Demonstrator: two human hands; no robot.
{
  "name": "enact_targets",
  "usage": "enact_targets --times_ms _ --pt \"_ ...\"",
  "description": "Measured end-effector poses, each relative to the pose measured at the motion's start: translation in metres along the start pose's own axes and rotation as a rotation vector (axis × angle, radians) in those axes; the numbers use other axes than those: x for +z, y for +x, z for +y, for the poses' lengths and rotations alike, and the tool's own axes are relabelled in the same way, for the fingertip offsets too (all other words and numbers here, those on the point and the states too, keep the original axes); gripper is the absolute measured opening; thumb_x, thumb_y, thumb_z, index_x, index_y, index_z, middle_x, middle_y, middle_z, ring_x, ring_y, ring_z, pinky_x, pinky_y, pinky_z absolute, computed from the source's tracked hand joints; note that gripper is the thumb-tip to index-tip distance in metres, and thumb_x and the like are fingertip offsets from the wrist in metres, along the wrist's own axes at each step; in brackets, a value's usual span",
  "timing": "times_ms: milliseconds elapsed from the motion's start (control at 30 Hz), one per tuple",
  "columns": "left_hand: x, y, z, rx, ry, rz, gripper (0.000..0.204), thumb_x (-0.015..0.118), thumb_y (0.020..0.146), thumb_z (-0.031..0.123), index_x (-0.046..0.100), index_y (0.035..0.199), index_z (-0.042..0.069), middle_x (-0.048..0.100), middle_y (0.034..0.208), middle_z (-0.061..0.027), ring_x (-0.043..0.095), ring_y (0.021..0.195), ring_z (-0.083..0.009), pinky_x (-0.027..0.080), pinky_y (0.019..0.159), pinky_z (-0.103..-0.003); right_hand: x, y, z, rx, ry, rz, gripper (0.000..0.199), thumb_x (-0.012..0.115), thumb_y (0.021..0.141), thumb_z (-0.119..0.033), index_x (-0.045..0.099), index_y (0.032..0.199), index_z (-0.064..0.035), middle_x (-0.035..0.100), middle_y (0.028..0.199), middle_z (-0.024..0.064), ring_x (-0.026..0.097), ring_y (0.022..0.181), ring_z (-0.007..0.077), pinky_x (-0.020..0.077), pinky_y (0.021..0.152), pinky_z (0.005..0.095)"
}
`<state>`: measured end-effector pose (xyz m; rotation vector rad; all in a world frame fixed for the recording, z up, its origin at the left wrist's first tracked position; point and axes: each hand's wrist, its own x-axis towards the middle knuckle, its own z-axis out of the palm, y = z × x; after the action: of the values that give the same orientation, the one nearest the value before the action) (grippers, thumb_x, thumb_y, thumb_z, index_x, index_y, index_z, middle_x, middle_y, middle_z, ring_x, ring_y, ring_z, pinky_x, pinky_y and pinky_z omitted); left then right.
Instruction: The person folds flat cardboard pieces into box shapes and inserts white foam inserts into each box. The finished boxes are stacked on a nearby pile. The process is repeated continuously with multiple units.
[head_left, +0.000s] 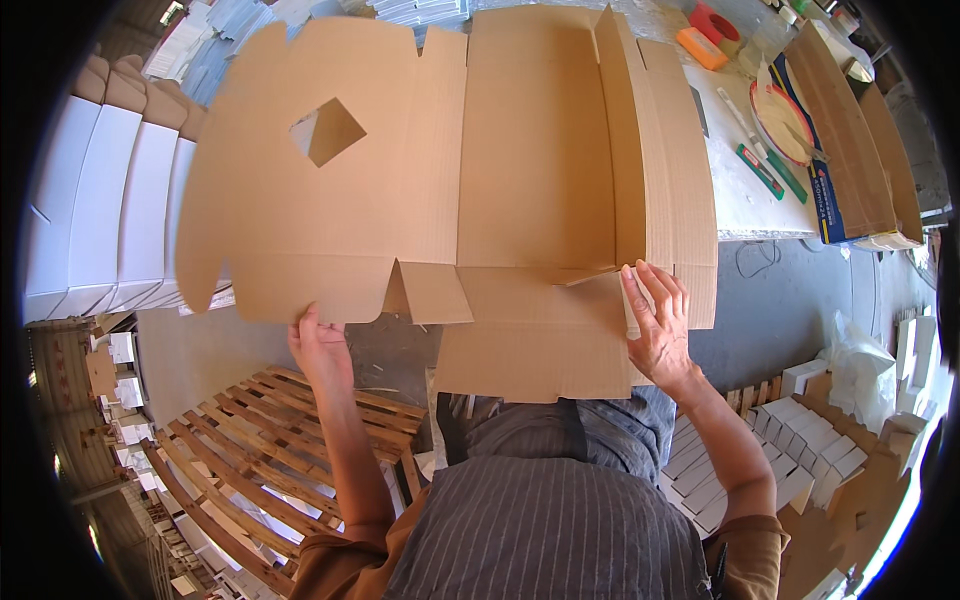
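Observation:
A die-cut brown cardboard box (535,140) lies partly unfolded in front of me, its inner side up. The broad left panel has a diamond-shaped hole and notched edges. On the right a narrow side wall stands raised along its crease, while the near flap hangs over the front. My left hand (322,352) pinches the near edge of the left panel, its fingertips partly hidden by the board. At the near right corner, where the raised wall meets the near flap, my right hand (657,325) grips the folded board; its thumb is not clearly visible.
White boxes (100,200) stand in a row on the left. A wooden pallet (270,440) lies below left. The worktable (725,215) carries green-handled cutters (760,172), a round tub (782,120) and red tape (712,24). More white boxes (800,445) sit low on the right.

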<state>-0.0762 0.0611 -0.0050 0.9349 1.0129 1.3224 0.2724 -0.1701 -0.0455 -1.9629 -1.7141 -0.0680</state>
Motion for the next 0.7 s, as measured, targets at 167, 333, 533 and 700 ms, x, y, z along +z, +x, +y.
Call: enact_targets --times_ms 167,333,533,700 --pt "0.053 -0.024 0.018 0.076 0.197 -0.021 0.025 0.053 0.091 0.009 0.052 0.113 -0.003 0.058 0.108 -0.0084 0.056 0.101 -0.0183 0.045 0.089 -0.032 -0.001 0.000 0.000 -0.022 -0.003 -0.016 0.097 0.077 0.046 -0.004 0.041 0.136 -0.0105 0.039 0.135 0.0095 0.039 0.123 0.0278 0.0322 0.102 0.0445" --pt "0.069 -0.034 0.012 0.168 0.516 -0.149 0.025 0.052 0.094 0.013 0.053 0.111 -0.006 0.059 0.107 -0.0105 0.057 0.104 -0.0194 0.046 0.086 -0.031 -0.004 0.001 0.001 -0.040 -0.015 -0.034 0.099 0.078 0.044 -0.007 0.041 0.136 -0.0110 0.039 0.136 0.0082 0.039 0.123 0.0269 0.0322 0.102 0.0448" --pt "0.073 -0.022 0.015 -0.296 0.455 -0.383 0.040 0.044 0.098 0.028 0.049 0.119 -0.005 0.057 0.112 -0.0155 0.054 0.114 -0.0287 0.050 0.084 -0.040 -0.007 0.003 0.002 -0.041 -0.036 -0.051 0.096 0.079 0.048 -0.011 0.041 0.136 -0.0109 0.040 0.135 0.0089 0.039 0.123 0.0265 0.0314 0.103 0.0456" --pt "0.089 -0.035 0.015 -0.441 0.118 -0.366 0.057 0.029 0.099 0.042 0.041 0.130 -0.004 0.048 0.127 -0.0207 0.045 0.121 -0.0380 0.047 0.090 -0.052 -0.007 0.005 0.001 -0.045 -0.013 -0.067 0.093 0.077 0.051 -0.011 0.041 0.136 -0.0095 0.040 0.134 0.0102 0.039 0.123 0.0266 0.0308 0.103 0.0456"
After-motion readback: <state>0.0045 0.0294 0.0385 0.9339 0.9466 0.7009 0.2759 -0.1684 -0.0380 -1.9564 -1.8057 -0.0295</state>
